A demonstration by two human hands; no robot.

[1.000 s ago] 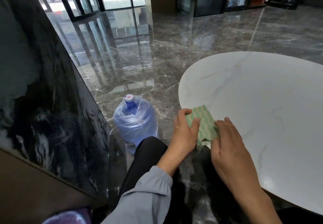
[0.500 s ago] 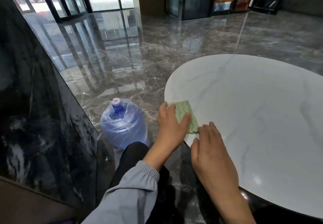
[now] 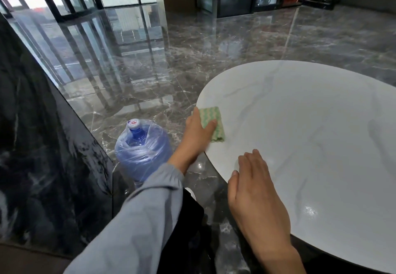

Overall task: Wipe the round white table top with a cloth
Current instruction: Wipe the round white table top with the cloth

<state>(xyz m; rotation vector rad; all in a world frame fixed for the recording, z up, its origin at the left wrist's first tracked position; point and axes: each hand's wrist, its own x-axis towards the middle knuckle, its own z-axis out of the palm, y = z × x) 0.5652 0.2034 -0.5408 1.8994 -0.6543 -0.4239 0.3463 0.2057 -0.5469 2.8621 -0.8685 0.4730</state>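
Since a moment ago the cloth (image 3: 212,124) has slid farther along the table's (image 3: 310,145) left rim, and the two hands have parted. Nearest, the right hand (image 3: 255,190) lies flat and released on the near rim, grasping nothing. Beyond it, the left hand (image 3: 198,133) presses the green-and-white cloth onto the far-left rim, fingers spread over it. Judging by this, only the near-left edge has been covered; the wide middle, right and far parts look unwiped.

- Your cloth (image 3: 212,124): green and cream zigzag.
- Your table top (image 3: 310,136): white, faint grey veining.
- Water jug (image 3: 142,151) at nine o'clock: blue.
- Your sleeve (image 3: 137,220): grey.
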